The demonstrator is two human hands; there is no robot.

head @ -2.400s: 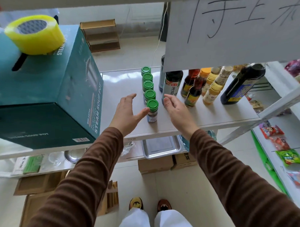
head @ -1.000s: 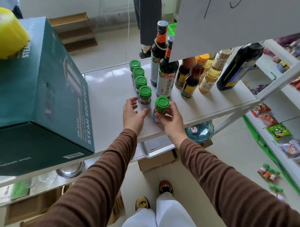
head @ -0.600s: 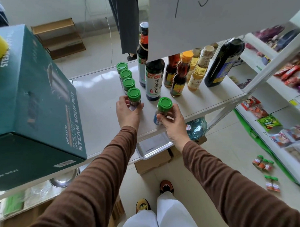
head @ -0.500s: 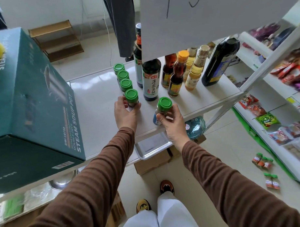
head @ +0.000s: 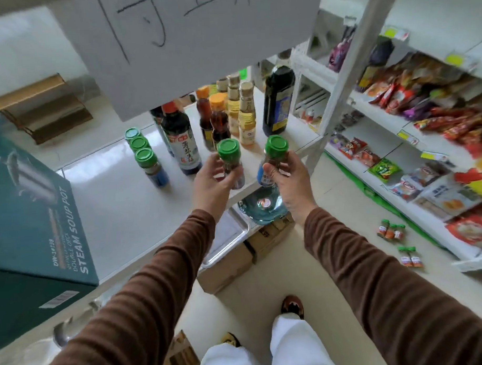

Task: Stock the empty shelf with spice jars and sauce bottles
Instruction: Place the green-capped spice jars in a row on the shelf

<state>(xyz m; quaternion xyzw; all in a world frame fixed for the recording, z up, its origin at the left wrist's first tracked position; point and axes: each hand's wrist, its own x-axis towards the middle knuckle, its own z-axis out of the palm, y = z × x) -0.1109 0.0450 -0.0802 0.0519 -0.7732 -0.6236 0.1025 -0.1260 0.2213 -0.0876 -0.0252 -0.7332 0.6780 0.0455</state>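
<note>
Above the front edge of the white shelf, you have a green-capped spice jar in each hand. Your left hand wraps its fingers round the left jar, and your right hand does the same with the right jar; each grip is closed on the glass body, below the cap. Both jars are lifted clear of the shelf and roughly upright, the right one hanging past the shelf edge over the floor.

Three more green-capped jars stand in a row on the shelf, just beside the dark soy sauce bottle, with amber and pale sauce bottles close behind.

The likeliest trouble is a knock: the bottles are tall and tightly packed, so swinging a jar or a knuckle through that cluster could topple one into its neighbours. The right jar carries the other risk, since a loosened hold there would probably drop it to the floor, where small jars already lie. You also seem to be turning your head, because the picture is blurred, so setting down without looking could leave a jar half off the edge.
</note>
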